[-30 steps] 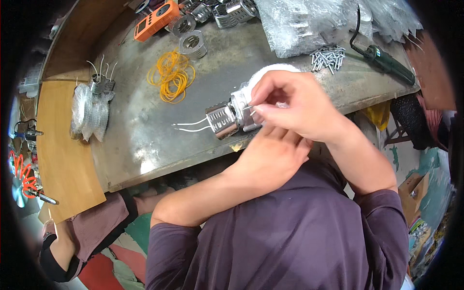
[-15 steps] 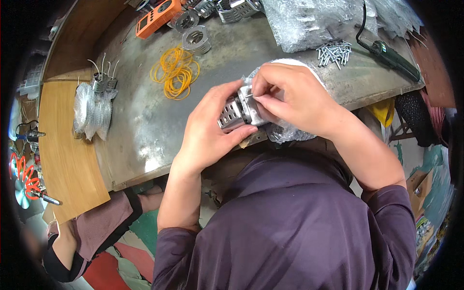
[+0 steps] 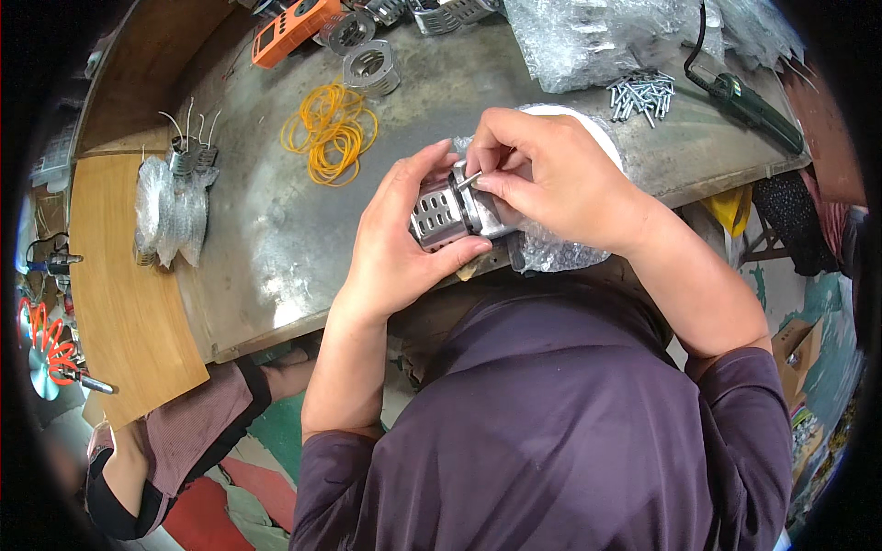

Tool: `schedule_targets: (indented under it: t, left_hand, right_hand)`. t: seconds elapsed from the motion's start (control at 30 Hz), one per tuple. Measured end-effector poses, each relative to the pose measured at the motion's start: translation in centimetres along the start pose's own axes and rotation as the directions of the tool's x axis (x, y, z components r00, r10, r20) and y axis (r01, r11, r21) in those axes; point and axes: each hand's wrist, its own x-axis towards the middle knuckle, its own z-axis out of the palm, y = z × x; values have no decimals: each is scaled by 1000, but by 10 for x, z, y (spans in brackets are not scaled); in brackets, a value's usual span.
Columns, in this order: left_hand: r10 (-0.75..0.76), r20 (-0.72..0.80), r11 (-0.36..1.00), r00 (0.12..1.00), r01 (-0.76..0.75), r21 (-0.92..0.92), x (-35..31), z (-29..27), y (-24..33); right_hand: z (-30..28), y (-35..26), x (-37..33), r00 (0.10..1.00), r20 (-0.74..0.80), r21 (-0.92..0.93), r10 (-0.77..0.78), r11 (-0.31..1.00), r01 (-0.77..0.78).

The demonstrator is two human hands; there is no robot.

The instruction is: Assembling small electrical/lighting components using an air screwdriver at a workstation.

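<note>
Near the table's front edge, my left hand (image 3: pixel 390 241) is wrapped round a slotted metal housing (image 3: pixel 435 219), its thumb along the near side and its fingers over the far side. A dark seam shows where the slotted part meets a smooth silver end. Between the thumb and fingers of my right hand (image 3: pixel 562 176) is a thin silver screw (image 3: pixel 469 180), slanting with its tip at the housing's flange by that seam. Whether the tip sits in a hole is too small to tell. Clear bubble wrap (image 3: pixel 556 255) lies under and beside the smooth end.
Loose screws (image 3: pixel 641 96) lie in a pile beyond my right hand, near a dark green corded tool (image 3: pixel 758 115). Yellow rubber rings (image 3: pixel 331 138), metal rings (image 3: pixel 371 70) and an orange meter (image 3: pixel 296 31) occupy the far side. Wrapped parts (image 3: pixel 175 207) stand left; another person sits there.
My right hand has shifted slightly left, bringing the screw against the flange beside the seam. The housing has turned a little in my left hand, showing more of its slots.
</note>
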Motion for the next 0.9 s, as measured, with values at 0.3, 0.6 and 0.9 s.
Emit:
schedule_targets:
  t: [0.3, 0.6, 0.9]
  left_hand:
    - [0, -2, 999, 1000, 0, 35, -1, 0, 0]
    - [100, -162, 993, 982, -87, 80, 4, -3, 6]
    - [-100, -274, 994, 957, 85, -66, 5, 7, 14]
  right_hand:
    - [3, 3, 3, 1000, -3, -37, -24, 999, 24]
    - [6, -3, -1, 990, -143, 215, 2, 976, 29]
    - [-1, -1, -10, 991, -125, -41, 52, 997, -58]
